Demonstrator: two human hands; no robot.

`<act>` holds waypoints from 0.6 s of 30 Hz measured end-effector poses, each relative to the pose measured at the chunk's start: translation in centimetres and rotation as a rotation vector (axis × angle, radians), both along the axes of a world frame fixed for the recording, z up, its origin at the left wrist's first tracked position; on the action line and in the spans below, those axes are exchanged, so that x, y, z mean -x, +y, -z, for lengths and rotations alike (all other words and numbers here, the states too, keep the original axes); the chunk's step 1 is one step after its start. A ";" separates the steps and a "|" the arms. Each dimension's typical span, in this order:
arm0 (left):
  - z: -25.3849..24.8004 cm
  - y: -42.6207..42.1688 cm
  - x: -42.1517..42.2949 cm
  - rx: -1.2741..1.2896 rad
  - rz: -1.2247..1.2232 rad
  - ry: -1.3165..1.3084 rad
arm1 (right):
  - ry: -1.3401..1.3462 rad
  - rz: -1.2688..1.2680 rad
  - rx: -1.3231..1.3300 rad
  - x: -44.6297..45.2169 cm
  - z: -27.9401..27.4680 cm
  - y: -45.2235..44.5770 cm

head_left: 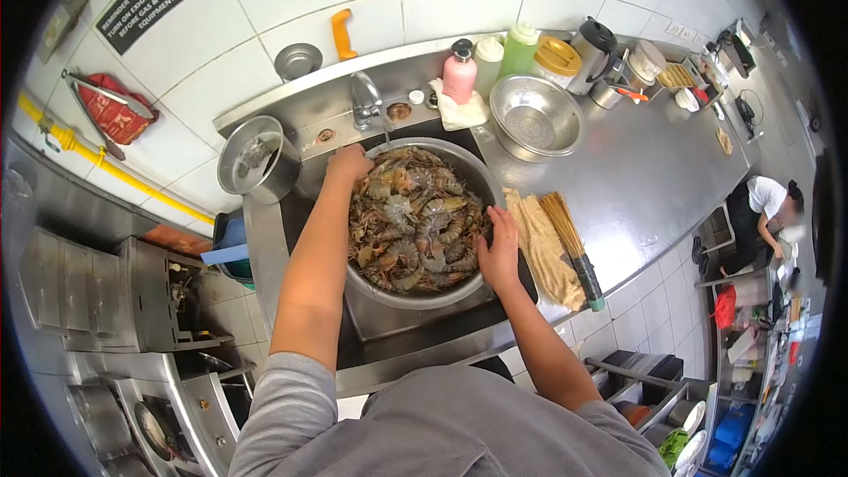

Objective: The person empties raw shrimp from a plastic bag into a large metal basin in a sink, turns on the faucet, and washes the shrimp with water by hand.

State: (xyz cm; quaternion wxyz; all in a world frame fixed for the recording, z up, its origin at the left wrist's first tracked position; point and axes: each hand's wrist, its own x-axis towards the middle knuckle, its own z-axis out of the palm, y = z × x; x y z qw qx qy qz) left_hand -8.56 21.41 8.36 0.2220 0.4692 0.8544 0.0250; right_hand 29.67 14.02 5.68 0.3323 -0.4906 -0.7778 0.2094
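A wide metal basin point(427, 301) heaped with raw, shell-on shrimp point(424, 221) sits at the sink point(380, 322). At its upper left rim is my left hand point(351, 163), fingers curled at the edge and partly hidden. My right hand point(500, 249) grips the right rim, its thumb on the inner side and its fingers along the outside. Just behind the basin, the faucet point(365, 99) points down toward the shrimp.
A steel pot point(259, 159) stands left of the sink. Right of it are a colander point(535, 117), a tan cloth point(541, 247) and a stick brush point(574, 252). Bottles, including a pink one point(459, 75), line the wall. Another person point(761, 212) bends at far right.
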 end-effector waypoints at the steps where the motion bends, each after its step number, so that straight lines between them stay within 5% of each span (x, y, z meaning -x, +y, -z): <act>1: 0.0 0.0 -0.5 -0.002 0.006 0.000 | -0.006 -0.001 -0.002 0.1 0.0 0.0; 10: 2.0 -0.6 2.0 -0.026 -0.099 -0.081 | -0.011 -0.013 -0.006 0.1 0.1 0.0; 12: 1.7 -1.8 2.2 -0.194 -0.380 -0.564 | -0.002 -0.026 -0.006 0.1 0.2 0.1; 18: 1.8 -4.2 3.0 -0.387 -0.284 -0.754 | -0.001 -0.012 -0.017 0.3 -0.5 -0.3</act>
